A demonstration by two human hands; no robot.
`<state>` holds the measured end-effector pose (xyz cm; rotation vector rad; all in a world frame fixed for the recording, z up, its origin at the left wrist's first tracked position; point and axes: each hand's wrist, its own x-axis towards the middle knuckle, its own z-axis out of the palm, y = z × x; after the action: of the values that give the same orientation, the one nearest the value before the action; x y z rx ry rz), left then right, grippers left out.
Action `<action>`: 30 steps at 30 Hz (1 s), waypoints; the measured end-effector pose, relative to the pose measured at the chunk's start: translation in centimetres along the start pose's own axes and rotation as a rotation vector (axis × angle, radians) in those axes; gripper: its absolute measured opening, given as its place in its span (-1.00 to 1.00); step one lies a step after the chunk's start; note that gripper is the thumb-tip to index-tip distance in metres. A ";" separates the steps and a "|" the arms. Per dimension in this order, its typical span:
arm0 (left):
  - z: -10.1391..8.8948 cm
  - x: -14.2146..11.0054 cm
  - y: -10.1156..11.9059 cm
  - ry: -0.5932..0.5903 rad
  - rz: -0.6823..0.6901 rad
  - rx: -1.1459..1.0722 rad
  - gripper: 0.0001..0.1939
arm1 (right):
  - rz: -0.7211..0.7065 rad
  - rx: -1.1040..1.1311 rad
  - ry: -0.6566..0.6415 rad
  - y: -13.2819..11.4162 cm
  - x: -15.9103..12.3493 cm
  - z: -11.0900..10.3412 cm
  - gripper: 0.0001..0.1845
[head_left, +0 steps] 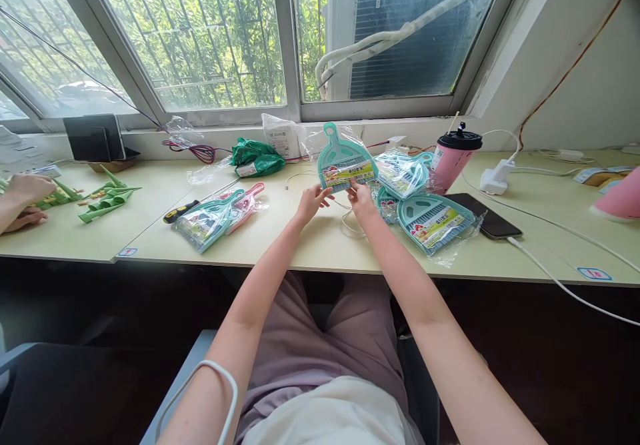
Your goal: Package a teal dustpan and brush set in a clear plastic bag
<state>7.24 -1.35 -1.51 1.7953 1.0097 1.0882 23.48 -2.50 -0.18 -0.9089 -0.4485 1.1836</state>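
Observation:
A mint-green mini dustpan and brush set (345, 158) with a yellow label stands upright above the table, its handle pointing up. My left hand (313, 204) pinches its lower left edge. At the lower right edge, my right hand (361, 200) is closed on the same set. To the right lie more wrapped green sets, one in front (435, 222) and another behind it (405, 168). Left of my hands, a green set (213, 218) and a pink one (250, 205) rest in clear wrappers, beside a yellow-and-black screwdriver handle (181, 211).
A pink cup (453, 165) with a black lid and a charging phone (485, 215) stand at right, near a white plug (497, 177). Behind are a green bag (257, 158) and cables (203, 152). Another person's hands (25, 198) work at far left beside green pieces (107, 198).

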 end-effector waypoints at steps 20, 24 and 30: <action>0.3 -1.4 1.0 -0.145 0.191 0.420 -0.61 | -0.112 0.005 0.134 -0.2 0.7 -0.5 -0.64; -0.6 -0.2 -0.3 -0.057 0.236 0.308 -0.55 | -0.054 0.043 -0.053 -1.2 -0.1 0.1 -0.77; -1.6 2.1 -1.2 0.028 0.209 -0.322 -0.39 | 0.044 -0.086 -0.461 -0.4 -2.5 1.3 -0.82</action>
<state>6.16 1.37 -1.43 1.6484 0.6280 1.3246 21.87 -4.35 1.25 -0.7165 -0.8587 1.4265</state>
